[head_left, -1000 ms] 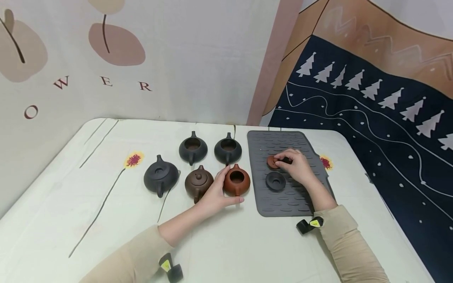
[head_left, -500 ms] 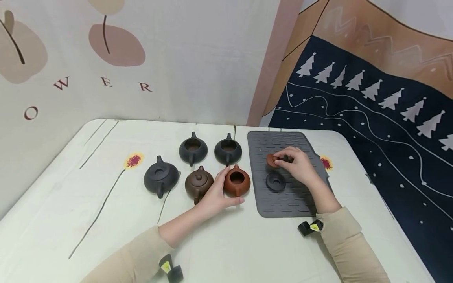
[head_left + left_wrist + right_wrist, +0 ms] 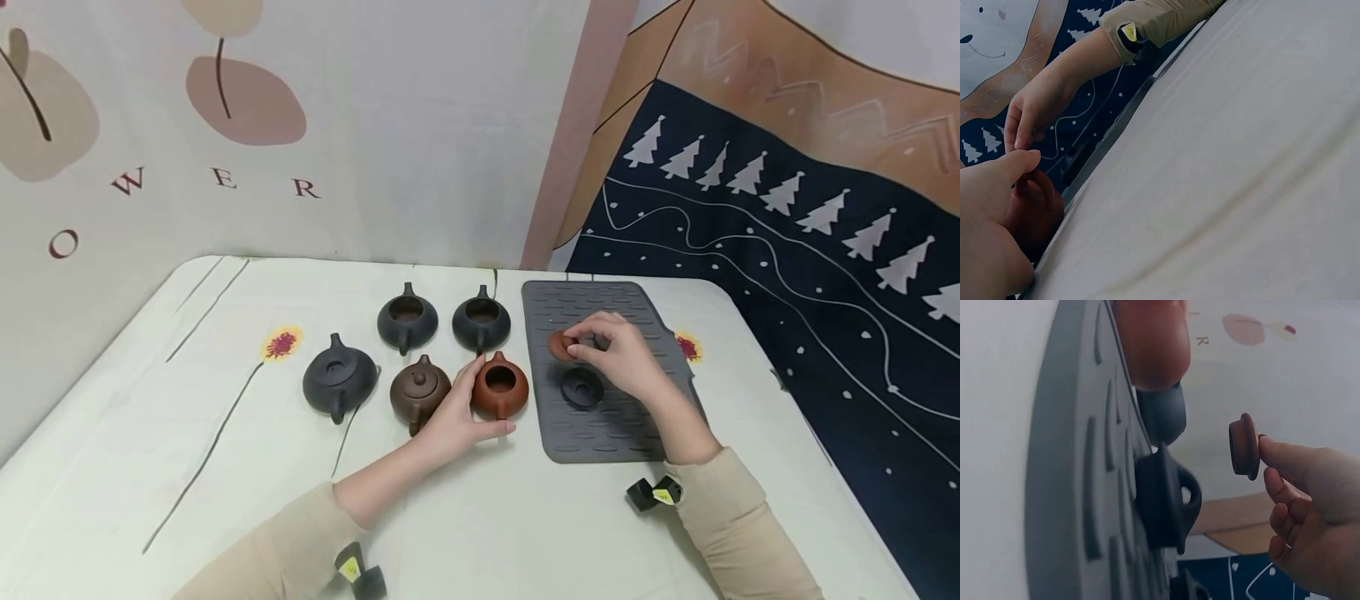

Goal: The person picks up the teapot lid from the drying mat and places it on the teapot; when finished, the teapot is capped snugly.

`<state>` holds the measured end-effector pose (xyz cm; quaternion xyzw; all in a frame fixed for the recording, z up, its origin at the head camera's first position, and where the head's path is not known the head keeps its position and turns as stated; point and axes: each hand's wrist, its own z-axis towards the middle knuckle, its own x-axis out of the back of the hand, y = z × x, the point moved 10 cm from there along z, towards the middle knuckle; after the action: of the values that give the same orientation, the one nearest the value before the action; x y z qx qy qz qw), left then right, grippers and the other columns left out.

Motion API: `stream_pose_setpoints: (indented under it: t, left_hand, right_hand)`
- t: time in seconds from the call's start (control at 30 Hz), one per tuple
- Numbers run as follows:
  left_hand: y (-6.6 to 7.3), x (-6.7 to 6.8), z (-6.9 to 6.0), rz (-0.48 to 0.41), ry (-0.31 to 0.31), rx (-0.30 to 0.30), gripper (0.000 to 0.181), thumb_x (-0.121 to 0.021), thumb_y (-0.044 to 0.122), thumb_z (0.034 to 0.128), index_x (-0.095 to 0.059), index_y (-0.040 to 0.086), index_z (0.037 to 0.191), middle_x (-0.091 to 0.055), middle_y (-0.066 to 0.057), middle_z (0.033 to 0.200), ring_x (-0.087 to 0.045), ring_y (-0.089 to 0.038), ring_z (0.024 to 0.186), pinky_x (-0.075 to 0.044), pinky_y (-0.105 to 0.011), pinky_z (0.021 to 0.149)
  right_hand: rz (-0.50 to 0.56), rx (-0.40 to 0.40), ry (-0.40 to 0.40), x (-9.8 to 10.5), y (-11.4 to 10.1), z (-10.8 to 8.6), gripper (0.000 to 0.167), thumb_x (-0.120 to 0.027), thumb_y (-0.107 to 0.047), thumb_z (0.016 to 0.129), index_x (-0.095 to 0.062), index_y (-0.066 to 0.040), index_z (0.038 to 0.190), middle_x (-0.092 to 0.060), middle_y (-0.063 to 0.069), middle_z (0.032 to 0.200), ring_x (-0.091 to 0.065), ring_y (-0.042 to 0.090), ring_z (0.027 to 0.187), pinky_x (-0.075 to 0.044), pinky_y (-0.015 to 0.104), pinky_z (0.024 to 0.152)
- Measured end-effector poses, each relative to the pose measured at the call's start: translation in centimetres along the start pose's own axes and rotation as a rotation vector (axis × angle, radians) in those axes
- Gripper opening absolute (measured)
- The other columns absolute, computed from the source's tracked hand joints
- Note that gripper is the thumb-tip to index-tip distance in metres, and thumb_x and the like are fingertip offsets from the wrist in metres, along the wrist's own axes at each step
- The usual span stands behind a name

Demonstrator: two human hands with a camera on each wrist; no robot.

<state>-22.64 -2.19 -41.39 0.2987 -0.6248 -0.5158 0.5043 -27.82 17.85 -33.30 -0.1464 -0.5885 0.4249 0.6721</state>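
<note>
My right hand (image 3: 624, 357) pinches a small reddish-brown lid (image 3: 562, 345) above the grey mat; in the right wrist view the lid (image 3: 1245, 447) hangs clear of the mat, held between thumb and fingers. My left hand (image 3: 453, 421) lies around the left and front sides of the lidless reddish-brown teapot (image 3: 513, 400), thumb near its handle. That teapot (image 3: 1034, 215) is partly covered by my hand in the left wrist view. A black lid (image 3: 582, 389) lies on the mat, with another dark lid partly hidden behind my right hand.
Two black teapots without lids (image 3: 407, 322) (image 3: 481, 324) stand at the back. A brown lidded teapot (image 3: 418, 395) is just left of my left hand, and a dark grey teapot (image 3: 330, 393) farther left. The grey mat (image 3: 592, 446) covers the table's right part.
The reddish-brown lid has risen off the mat in my right hand and moved slightly left, tilting on the way. My left hand stays at the teapot.
</note>
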Motion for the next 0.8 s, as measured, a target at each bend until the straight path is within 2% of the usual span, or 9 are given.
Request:
stream_pose_setpoints:
  t: [0.13, 0.37, 0.67, 0.8]
  left_hand:
    - [-0.1, 0.0, 0.0, 0.002, 0.002, 0.001, 0.103, -0.083, 0.018, 0.0750, -0.017, 0.007, 0.153, -0.020, -0.007, 0.155, -0.026, -0.020, 0.139, -0.027, -0.039, 0.109]
    - [-0.1, -0.1, -0.1, -0.002, 0.002, -0.005, 0.103, -0.083, 0.019, 0.0752, -0.017, 0.007, 0.153, -0.020, -0.008, 0.156, -0.026, -0.021, 0.139, -0.027, -0.041, 0.109]
    - [0.0, -0.1, 0.0, 0.004, 0.002, -0.013, 0.103, -0.083, 0.019, 0.0753, -0.017, 0.006, 0.153, -0.020, -0.008, 0.155, -0.027, -0.021, 0.138, -0.027, -0.041, 0.109]
    - [0.0, 0.0, 0.1, 0.009, 0.003, -0.017, 0.103, -0.083, 0.020, 0.0751, -0.017, 0.006, 0.153, -0.020, -0.008, 0.155, -0.027, -0.021, 0.138, -0.027, -0.042, 0.109]
  right_hand:
    - [0.016, 0.006, -0.005, -0.2, -1.0, -0.2, 0.016, -0.073, -0.014, 0.086, -0.074, -0.011, 0.101, -0.064, 0.000, 0.100, -0.049, 0.024, 0.103, -0.040, 0.050, 0.092]
    - [0.008, 0.046, -0.012, -0.9, -2.8, -0.4, 0.015, -0.074, -0.012, 0.085, -0.074, -0.011, 0.101, -0.063, -0.001, 0.099, -0.050, 0.025, 0.098, -0.041, 0.050, 0.083]
    - [0.037, 0.148, -0.034, -2.1, -4.8, -0.3, 0.016, -0.075, -0.007, 0.083, -0.074, -0.009, 0.100, -0.063, 0.000, 0.098, -0.050, 0.021, 0.097, -0.044, 0.054, 0.082]
    - [0.042, 0.173, -0.055, -2.8, -5.4, -0.1, 0.016, -0.074, -0.006, 0.083, -0.074, -0.010, 0.099, -0.063, -0.002, 0.096, -0.053, 0.020, 0.099, -0.040, 0.052, 0.093]
